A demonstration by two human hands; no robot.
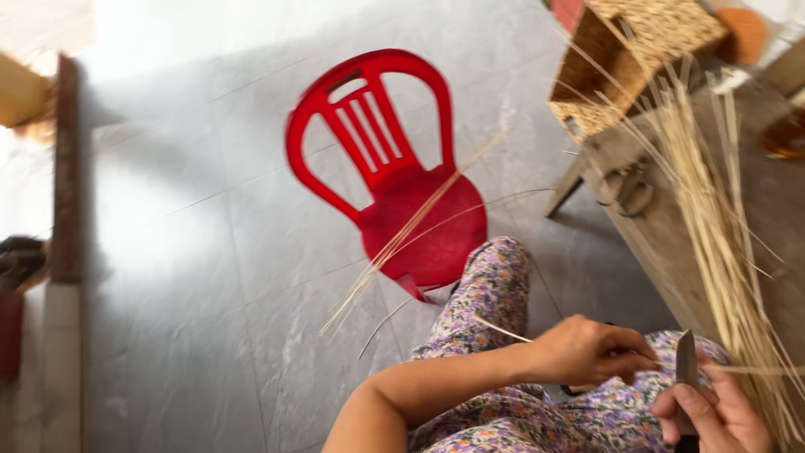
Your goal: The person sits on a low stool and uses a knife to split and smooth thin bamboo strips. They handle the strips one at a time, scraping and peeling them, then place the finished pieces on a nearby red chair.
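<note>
Grey floor tiles (210, 252) spread under a red chair (394, 168); a wooden table (671, 243) stood right, bearing straw (713, 210) and a basket (637, 50). The picture was blurred. The right hand (713, 415), cut off at the near edge, clamped a knife (686, 361). The left hand (587, 348) pinched a strip (503, 330) over the lap.

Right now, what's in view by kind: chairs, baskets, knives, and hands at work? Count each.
Red plastic chair: 1
Woven basket: 1
Knife, held in the right hand: 1
Hands at work, counting the left hand pinching a thin straw strip: 2
Total: 5
</note>
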